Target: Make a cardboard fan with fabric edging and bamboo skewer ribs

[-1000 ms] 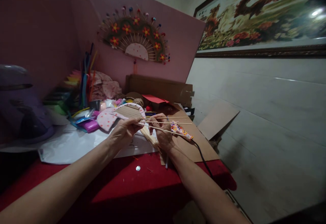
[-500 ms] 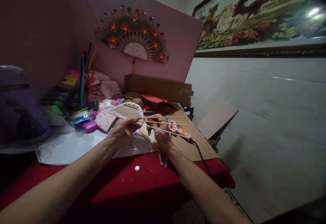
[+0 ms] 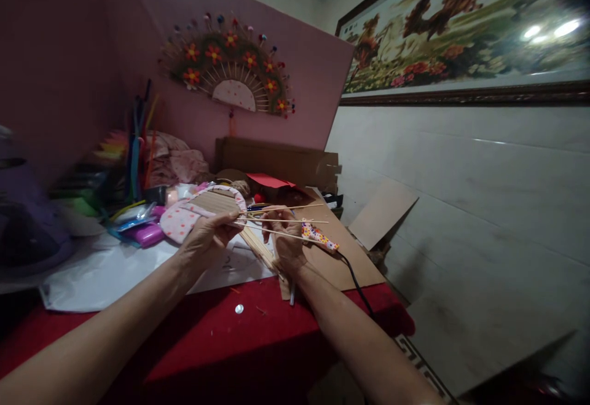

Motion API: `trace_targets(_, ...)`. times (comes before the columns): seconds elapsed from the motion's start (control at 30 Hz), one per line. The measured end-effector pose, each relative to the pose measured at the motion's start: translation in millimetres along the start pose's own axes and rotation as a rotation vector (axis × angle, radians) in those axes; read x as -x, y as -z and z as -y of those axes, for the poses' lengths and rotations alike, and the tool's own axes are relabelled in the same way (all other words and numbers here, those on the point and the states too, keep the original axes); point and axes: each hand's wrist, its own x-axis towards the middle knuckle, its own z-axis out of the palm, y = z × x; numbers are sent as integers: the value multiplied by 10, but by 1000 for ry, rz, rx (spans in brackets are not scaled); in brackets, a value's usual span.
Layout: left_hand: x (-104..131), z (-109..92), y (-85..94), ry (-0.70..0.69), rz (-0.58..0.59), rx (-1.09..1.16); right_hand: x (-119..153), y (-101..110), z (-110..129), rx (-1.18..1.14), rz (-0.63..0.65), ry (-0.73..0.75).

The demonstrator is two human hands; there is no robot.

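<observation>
My left hand (image 3: 214, 233) pinches the edge of a rounded cardboard piece (image 3: 214, 204) trimmed with white, dotted fabric. Three thin wooden sticks (image 3: 306, 222) fan out rightward from that edge. Close by, my right hand (image 3: 286, 239) has its fingers curled in among the sticks, which cross in front of it; what it grips, if anything, is hidden. Just beyond the right hand lies a flower-patterned glue gun (image 3: 320, 235) with a black cord. A bundle of flat wooden sticks (image 3: 258, 248) rests beneath the hands.
Bagged craft supplies (image 3: 145, 233) and upright pipe cleaners (image 3: 136, 147) crowd the left. A cardboard sheet (image 3: 354, 263) covers the right of the red-clothed table (image 3: 193, 343). A small white disc (image 3: 239, 309) lies near the front. A decorated fan (image 3: 233, 64) hangs behind.
The whole view has shifted a little, so things sit further left. My right hand has drawn slightly away from my left, which still holds the cardboard piece.
</observation>
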Motion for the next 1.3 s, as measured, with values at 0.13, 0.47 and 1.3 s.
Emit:
trace_targets(0.13, -27, 15, 40, -12, 27, -15, 5, -7, 13, 6, -8, -6)
trace_targets(0.47, -21, 14, 14, -28, 15, -19, 13, -23, 34, 67, -15, -35)
trace_targets(1.3, -116, -240, 56, -252, -240, 99, 119, 5, -38, 266, 31, -41)
